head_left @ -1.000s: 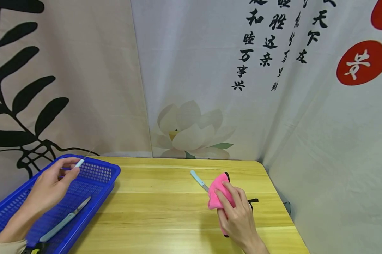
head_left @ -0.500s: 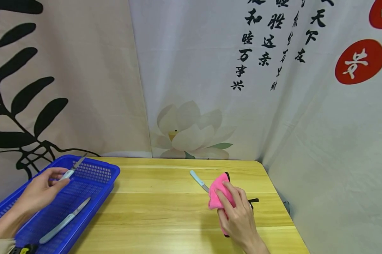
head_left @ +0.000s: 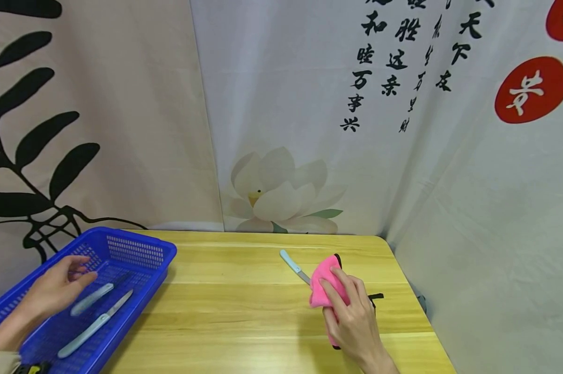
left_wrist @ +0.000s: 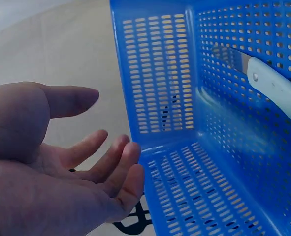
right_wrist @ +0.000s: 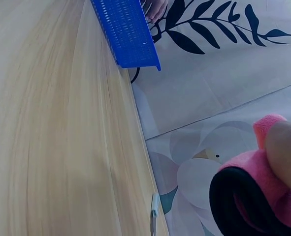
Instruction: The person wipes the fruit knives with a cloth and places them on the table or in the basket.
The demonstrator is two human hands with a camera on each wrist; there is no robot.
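My left hand is over the blue plastic basket, fingers loosely bent, thumb apart, holding nothing. In the basket below it lies a knife with a pale blue handle, its blade blurred. A second knife of the same kind lies beside it, blade toward the far right. The left wrist view shows a pale handle against the basket's mesh. My right hand grips a folded pink cloth with black edging above the table. Just left of the cloth is a third knife, its blade tip hidden by the cloth.
The basket stands on the left of the wooden table. A black and yellow object shows at the basket's near end. A printed curtain hangs behind the table's back edge.
My left hand has moved down and left into the basket and let go of a knife, which now lies beside the other one. My right hand with the cloth has barely moved.
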